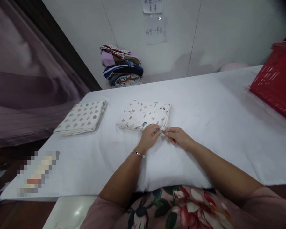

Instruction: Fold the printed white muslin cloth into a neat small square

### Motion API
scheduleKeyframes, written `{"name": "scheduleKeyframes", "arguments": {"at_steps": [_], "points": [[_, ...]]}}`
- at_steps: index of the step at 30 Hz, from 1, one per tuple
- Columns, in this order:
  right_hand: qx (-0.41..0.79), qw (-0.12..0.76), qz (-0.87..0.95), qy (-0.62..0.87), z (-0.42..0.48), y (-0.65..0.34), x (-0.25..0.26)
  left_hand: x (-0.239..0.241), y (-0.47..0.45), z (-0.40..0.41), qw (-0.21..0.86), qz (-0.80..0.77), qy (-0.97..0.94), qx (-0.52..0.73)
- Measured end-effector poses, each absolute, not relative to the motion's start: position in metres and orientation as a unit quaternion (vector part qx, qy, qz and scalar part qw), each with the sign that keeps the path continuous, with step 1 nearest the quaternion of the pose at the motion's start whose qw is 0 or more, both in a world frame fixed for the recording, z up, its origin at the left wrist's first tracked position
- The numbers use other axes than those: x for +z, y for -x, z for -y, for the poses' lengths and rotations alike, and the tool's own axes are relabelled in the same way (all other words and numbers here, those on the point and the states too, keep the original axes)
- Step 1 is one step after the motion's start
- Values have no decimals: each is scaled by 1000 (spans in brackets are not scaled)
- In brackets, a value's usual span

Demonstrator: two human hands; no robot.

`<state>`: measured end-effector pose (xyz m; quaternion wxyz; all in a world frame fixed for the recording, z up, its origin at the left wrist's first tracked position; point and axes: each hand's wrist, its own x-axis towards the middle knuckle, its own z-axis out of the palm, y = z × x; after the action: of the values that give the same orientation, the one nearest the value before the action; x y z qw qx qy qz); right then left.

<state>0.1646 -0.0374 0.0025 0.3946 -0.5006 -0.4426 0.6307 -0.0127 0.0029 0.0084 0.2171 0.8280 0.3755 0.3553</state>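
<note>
A folded white cloth [145, 113] with small dark and green prints lies mid-table in the head view. Both my hands are at its near right corner. My left hand [150, 135], a bracelet at the wrist, is closed with fingers and thumb gripping that corner. Just to the right, my right hand [177, 136] pinches the edge of the same corner, which looks slightly bunched between them. Further left rests another folded white cloth [82, 117], printed with grey-green shapes; neither hand touches it.
A white-covered table [205, 105] stretches before me. At right stands a red plastic basket [274, 79]. Behind the table's far edge rises a stack of folded fabrics [122, 66]. Purple curtain-like cloth [33, 76] hangs at left. A blurred-out item [40, 173] lies at front left.
</note>
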Motion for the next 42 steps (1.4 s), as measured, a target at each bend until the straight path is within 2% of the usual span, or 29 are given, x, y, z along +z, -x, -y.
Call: {"name": "scheduleKeyframes", "arguments": {"at_steps": [20, 27, 34, 42], "points": [[626, 424, 410, 510, 37, -152, 8, 14, 8, -1, 206, -371, -842, 332], [635, 428, 394, 508, 37, -153, 10, 13, 13, -4, 164, -365, -852, 337], [643, 439, 396, 487, 37, -156, 9, 20, 15, -2, 110, -328, -901, 260], [610, 454, 439, 478, 34, -163, 6, 11, 16, -4, 118, -370, -873, 296]]}}
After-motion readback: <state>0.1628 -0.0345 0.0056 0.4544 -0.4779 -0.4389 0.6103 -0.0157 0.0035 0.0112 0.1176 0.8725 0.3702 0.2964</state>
